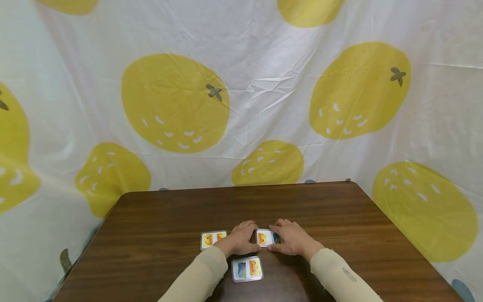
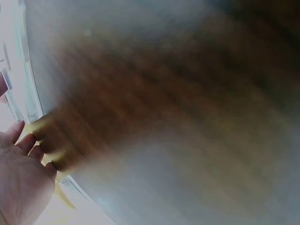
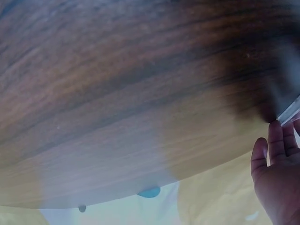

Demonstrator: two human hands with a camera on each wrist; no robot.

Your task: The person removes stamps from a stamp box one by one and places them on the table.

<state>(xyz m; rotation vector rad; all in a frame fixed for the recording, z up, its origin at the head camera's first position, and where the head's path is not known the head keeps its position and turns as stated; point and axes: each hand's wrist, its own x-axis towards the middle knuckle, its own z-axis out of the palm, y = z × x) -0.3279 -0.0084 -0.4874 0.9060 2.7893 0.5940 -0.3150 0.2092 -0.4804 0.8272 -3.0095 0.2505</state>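
Note:
A small clear plastic case (image 1: 262, 238) with an orange and a dark blue picture lies between the two hands on the table. My left hand (image 1: 241, 240) holds its left side, a finger at the far corner and the thumb at the near one. From the other side my right hand (image 1: 293, 240) grips the same case across its far and near edges, covering part of the blue picture. A second case (image 1: 208, 240) with orange pictures sits left of the left hand, which partly hides it. Nearer the body lies a third case (image 1: 247, 269), its pictures blue and orange.
The dark wood-grain table (image 1: 170, 218) has rounded far corners. Behind it and at the sides hangs a white cloth (image 1: 260, 105) printed with yellow fruit. Both forearms, in pale sleeves (image 1: 201, 274), reach in from the near edge, on either side of the third case.

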